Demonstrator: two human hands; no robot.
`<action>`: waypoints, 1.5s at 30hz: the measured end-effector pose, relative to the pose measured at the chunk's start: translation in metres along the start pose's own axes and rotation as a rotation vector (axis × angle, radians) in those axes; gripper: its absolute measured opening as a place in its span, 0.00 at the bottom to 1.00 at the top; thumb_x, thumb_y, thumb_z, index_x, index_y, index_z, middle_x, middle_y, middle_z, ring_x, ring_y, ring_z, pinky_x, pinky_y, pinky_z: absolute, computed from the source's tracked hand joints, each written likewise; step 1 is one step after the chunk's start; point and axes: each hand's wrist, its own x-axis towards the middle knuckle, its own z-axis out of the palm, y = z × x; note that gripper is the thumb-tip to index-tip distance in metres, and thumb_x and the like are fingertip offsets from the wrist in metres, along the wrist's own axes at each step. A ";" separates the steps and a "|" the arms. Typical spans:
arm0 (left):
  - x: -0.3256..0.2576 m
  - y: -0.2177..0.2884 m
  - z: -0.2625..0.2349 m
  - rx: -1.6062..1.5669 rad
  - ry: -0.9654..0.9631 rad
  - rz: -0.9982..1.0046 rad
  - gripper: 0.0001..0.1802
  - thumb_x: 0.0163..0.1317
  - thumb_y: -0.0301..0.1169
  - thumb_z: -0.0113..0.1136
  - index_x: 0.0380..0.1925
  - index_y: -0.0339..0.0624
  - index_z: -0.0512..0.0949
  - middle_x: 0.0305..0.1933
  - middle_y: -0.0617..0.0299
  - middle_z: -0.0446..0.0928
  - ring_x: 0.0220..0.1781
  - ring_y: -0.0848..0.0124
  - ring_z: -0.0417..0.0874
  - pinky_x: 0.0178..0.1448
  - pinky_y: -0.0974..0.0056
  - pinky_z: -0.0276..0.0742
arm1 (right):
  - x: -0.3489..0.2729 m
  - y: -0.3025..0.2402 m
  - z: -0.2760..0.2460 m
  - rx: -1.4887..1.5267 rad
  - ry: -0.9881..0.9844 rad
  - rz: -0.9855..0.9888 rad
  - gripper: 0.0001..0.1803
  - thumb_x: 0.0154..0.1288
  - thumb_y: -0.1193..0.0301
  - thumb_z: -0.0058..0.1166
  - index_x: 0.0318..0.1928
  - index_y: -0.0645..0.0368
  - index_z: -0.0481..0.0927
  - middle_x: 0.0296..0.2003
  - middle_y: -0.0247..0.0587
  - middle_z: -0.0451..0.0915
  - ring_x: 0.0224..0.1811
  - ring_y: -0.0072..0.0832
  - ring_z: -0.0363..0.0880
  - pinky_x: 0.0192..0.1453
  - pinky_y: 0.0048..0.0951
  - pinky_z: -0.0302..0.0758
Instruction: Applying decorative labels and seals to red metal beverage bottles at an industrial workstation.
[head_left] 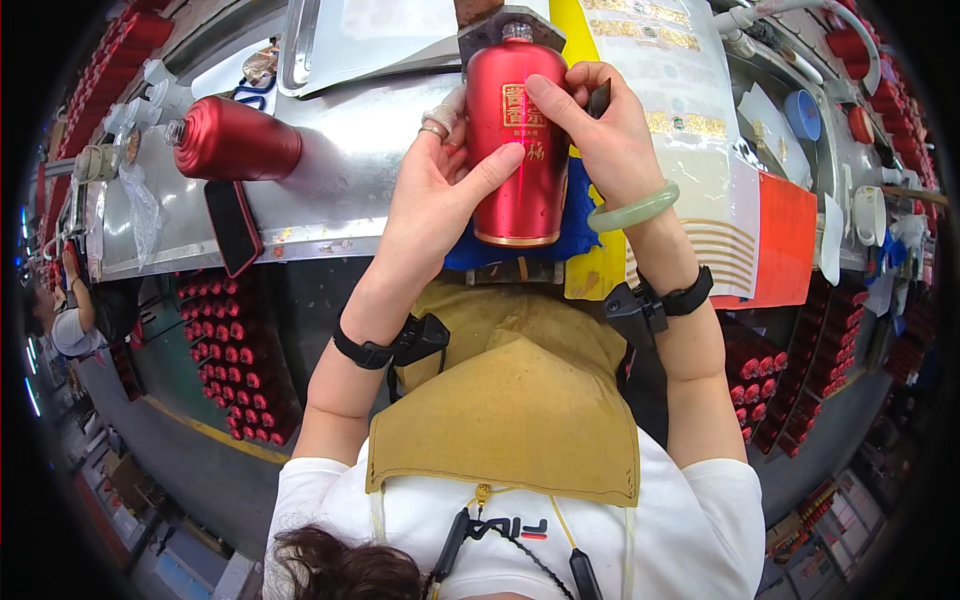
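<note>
The bottle (515,205) is before the person's chest, over a blue cloth (577,212) at the table's near edge, with its neck pointing away. It is glossy metallic red, with rounded shoulders, a clear faceted stopper and a thin gold line around the base. On its front, gold characters stand inside a square gold frame, and smaller gold writing is below.

The left hand (425,200) is clamped on the bottle's left side, thumb across the front; one finger has a white wrap, and there is a ring. The right hand (618,130) puts its thumb on the framed characters, while its bent fingers grip a dark flat piece (599,98), whose kind I cannot tell.

A second bottle (240,140), also red, lies on the smooth metal table (345,130), near a dark phone (230,228). To the right are glossy sheets (690,150) with gold bands, beside a flat orange-red sheet (785,240).
</note>
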 end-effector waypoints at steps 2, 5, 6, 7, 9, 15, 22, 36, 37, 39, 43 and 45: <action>0.001 -0.002 0.000 -0.009 0.001 0.011 0.46 0.65 0.32 0.72 0.75 0.30 0.56 0.72 0.46 0.68 0.71 0.63 0.74 0.75 0.58 0.70 | 0.001 0.000 -0.001 -0.011 -0.001 0.006 0.29 0.60 0.56 0.76 0.46 0.66 0.76 0.33 0.26 0.68 0.34 0.14 0.66 0.36 0.17 0.68; 0.001 -0.001 -0.001 -0.020 0.000 -0.006 0.46 0.64 0.32 0.73 0.75 0.30 0.56 0.71 0.47 0.69 0.71 0.64 0.74 0.75 0.59 0.69 | 0.001 0.003 -0.002 0.003 -0.009 -0.015 0.30 0.59 0.55 0.77 0.46 0.66 0.76 0.32 0.25 0.67 0.34 0.14 0.66 0.35 0.17 0.68; 0.001 -0.001 -0.001 -0.019 -0.001 -0.008 0.46 0.64 0.32 0.73 0.75 0.30 0.56 0.71 0.47 0.69 0.71 0.64 0.74 0.75 0.59 0.69 | 0.001 0.002 -0.002 -0.018 -0.011 -0.014 0.30 0.60 0.54 0.75 0.47 0.65 0.76 0.33 0.26 0.69 0.34 0.14 0.67 0.37 0.17 0.68; 0.001 -0.003 -0.002 -0.026 -0.011 0.010 0.44 0.66 0.31 0.71 0.75 0.30 0.57 0.71 0.47 0.70 0.71 0.65 0.73 0.75 0.59 0.69 | 0.001 0.002 -0.002 -0.039 -0.016 -0.013 0.29 0.62 0.53 0.74 0.47 0.65 0.76 0.34 0.27 0.71 0.35 0.14 0.68 0.38 0.18 0.69; 0.002 -0.003 -0.004 -0.031 -0.020 0.025 0.42 0.68 0.31 0.70 0.75 0.30 0.57 0.71 0.48 0.70 0.71 0.65 0.73 0.76 0.60 0.68 | -0.001 -0.011 -0.009 0.002 -0.050 0.038 0.27 0.66 0.54 0.70 0.49 0.66 0.77 0.36 0.29 0.74 0.38 0.15 0.70 0.42 0.19 0.70; 0.002 -0.001 -0.004 -0.160 -0.012 -0.048 0.38 0.72 0.31 0.64 0.75 0.30 0.58 0.72 0.50 0.70 0.73 0.67 0.71 0.77 0.60 0.66 | -0.024 -0.008 -0.036 0.174 0.027 -0.096 0.15 0.79 0.70 0.49 0.58 0.66 0.78 0.51 0.38 0.80 0.53 0.20 0.77 0.59 0.22 0.72; 0.003 -0.004 -0.005 -0.049 0.002 -0.030 0.41 0.68 0.32 0.69 0.74 0.30 0.59 0.73 0.48 0.69 0.73 0.66 0.71 0.77 0.59 0.66 | -0.080 -0.015 -0.014 -0.090 -0.081 -0.138 0.12 0.69 0.78 0.61 0.52 0.61 0.84 0.44 0.34 0.81 0.38 0.19 0.73 0.45 0.22 0.75; 0.002 -0.004 -0.005 -0.038 0.003 -0.008 0.41 0.68 0.31 0.69 0.75 0.30 0.59 0.73 0.48 0.69 0.73 0.66 0.71 0.77 0.59 0.65 | -0.079 -0.013 -0.006 -0.300 -0.004 -0.221 0.10 0.61 0.76 0.68 0.45 0.58 0.86 0.33 0.35 0.79 0.27 0.24 0.71 0.31 0.26 0.69; 0.003 -0.004 -0.005 -0.039 0.003 -0.011 0.41 0.68 0.31 0.69 0.75 0.30 0.59 0.73 0.48 0.69 0.73 0.66 0.71 0.77 0.59 0.65 | -0.079 -0.013 -0.005 -0.300 -0.004 -0.218 0.10 0.61 0.76 0.68 0.45 0.58 0.86 0.33 0.35 0.79 0.27 0.24 0.71 0.31 0.26 0.69; 0.003 -0.004 -0.005 -0.039 -0.003 0.005 0.41 0.68 0.31 0.69 0.75 0.30 0.59 0.73 0.48 0.69 0.73 0.66 0.71 0.77 0.59 0.65 | -0.080 -0.012 -0.004 -0.300 0.031 -0.269 0.10 0.61 0.77 0.67 0.44 0.58 0.86 0.33 0.35 0.79 0.28 0.24 0.73 0.32 0.26 0.70; 0.002 -0.005 -0.004 -0.036 0.005 0.010 0.40 0.69 0.31 0.69 0.74 0.30 0.59 0.73 0.49 0.69 0.73 0.66 0.71 0.77 0.60 0.65 | -0.080 -0.013 -0.005 -0.351 0.027 -0.291 0.10 0.61 0.77 0.67 0.45 0.59 0.86 0.34 0.37 0.80 0.29 0.24 0.75 0.33 0.26 0.70; 0.002 -0.007 -0.006 -0.082 -0.014 0.014 0.37 0.72 0.33 0.65 0.74 0.30 0.60 0.73 0.49 0.69 0.73 0.66 0.71 0.77 0.59 0.65 | -0.077 -0.013 -0.012 -0.247 -0.064 -0.175 0.09 0.64 0.78 0.65 0.46 0.61 0.85 0.38 0.37 0.82 0.33 0.22 0.78 0.38 0.24 0.74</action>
